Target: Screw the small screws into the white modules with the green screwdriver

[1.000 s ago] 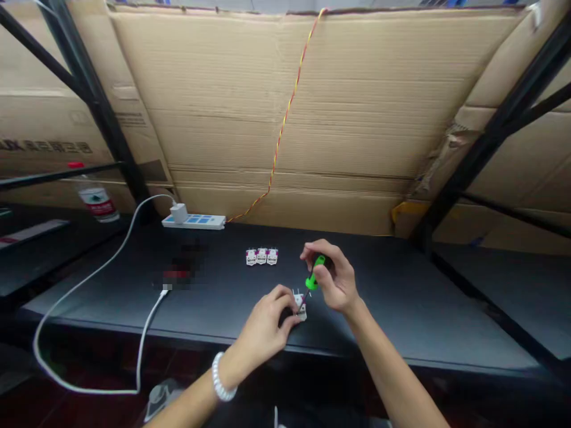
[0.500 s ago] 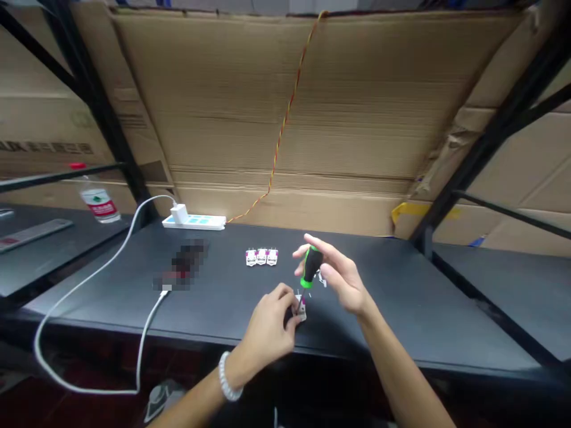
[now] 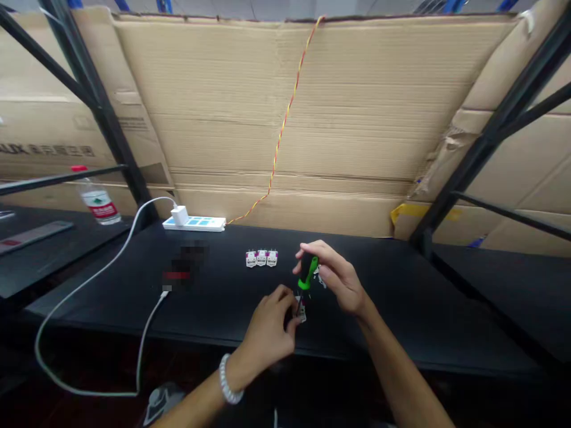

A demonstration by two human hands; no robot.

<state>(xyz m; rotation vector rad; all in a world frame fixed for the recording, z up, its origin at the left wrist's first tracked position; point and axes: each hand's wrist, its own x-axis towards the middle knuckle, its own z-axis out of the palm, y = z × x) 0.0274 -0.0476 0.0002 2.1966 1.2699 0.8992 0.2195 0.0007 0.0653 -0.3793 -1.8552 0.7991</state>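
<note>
Near the front edge of the table, my left hand (image 3: 270,322) pinches a small white part with purple trim (image 3: 302,311), partly hidden by my fingers. My right hand (image 3: 335,274) is closed around the handle of a green and black screwdriver (image 3: 307,271), with a finger over its top. The shaft points down and its tip meets the white part. Behind my left hand, three similar white-and-purple parts (image 3: 261,258) sit side by side. Small white pieces (image 3: 320,277) lie on the table, partly covered by my right hand.
A white power strip (image 3: 194,223) with a plugged-in charger (image 3: 179,214) stands at the back left. Its white cable (image 3: 89,279) loops over the front edge to a blurred dark object (image 3: 185,261). A water bottle (image 3: 99,202) and black frame posts flank the table (image 3: 379,333).
My right hand's fingers have curled over the handle, and the screwdriver has turned, showing more green. My left hand and the white part stay put. The picture's brightness has shifted.
</note>
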